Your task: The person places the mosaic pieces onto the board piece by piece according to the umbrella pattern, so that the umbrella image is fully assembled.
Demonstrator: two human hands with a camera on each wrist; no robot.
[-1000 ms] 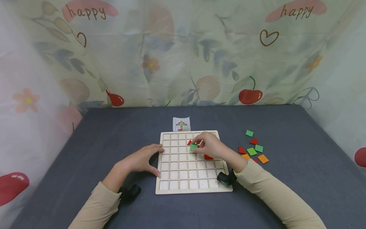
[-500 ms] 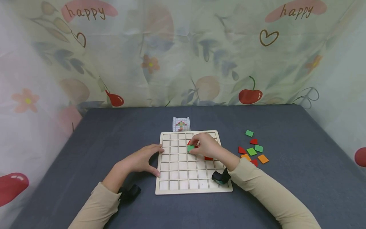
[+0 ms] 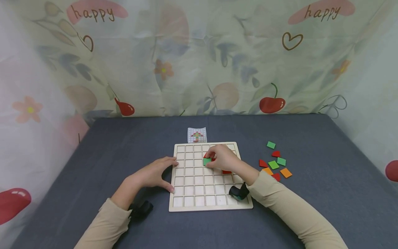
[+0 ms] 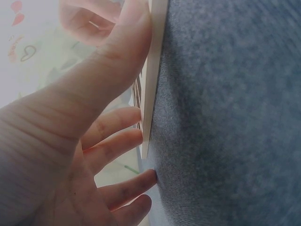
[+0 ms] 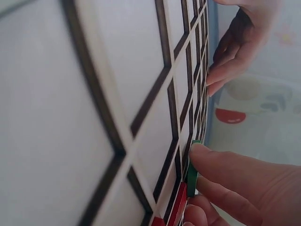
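A pale wooden grid board (image 3: pixel 189 190) lies flat on the dark table. My right hand (image 3: pixel 224 158) is over its upper part and pinches a green square tile (image 3: pixel 207 162) between thumb and fingers. In the right wrist view the green tile (image 5: pixel 192 175) stands tilted on edge at a cell, beside a red tile (image 5: pixel 178 205). Red pieces (image 3: pixel 227 172) show in the cells around that hand, which partly covers them. Along the board's left edge rests my left hand (image 3: pixel 157 172), fingers spread; its thumb and fingertips touch the rim (image 4: pixel 153 89) in the left wrist view.
Right of the board lie several loose tiles: green squares (image 3: pixel 273 164), red pieces (image 3: pixel 263 163) and orange squares (image 3: pixel 286 172). A small printed pattern card (image 3: pixel 197 135) sits just behind the board. A patterned cloth (image 3: pixel 199 69) hangs behind the table.
My right hand has moved slightly left with the green tile, now down at a cell beside the red pieces; it barely moved in the last half second. My left hand has stayed put.
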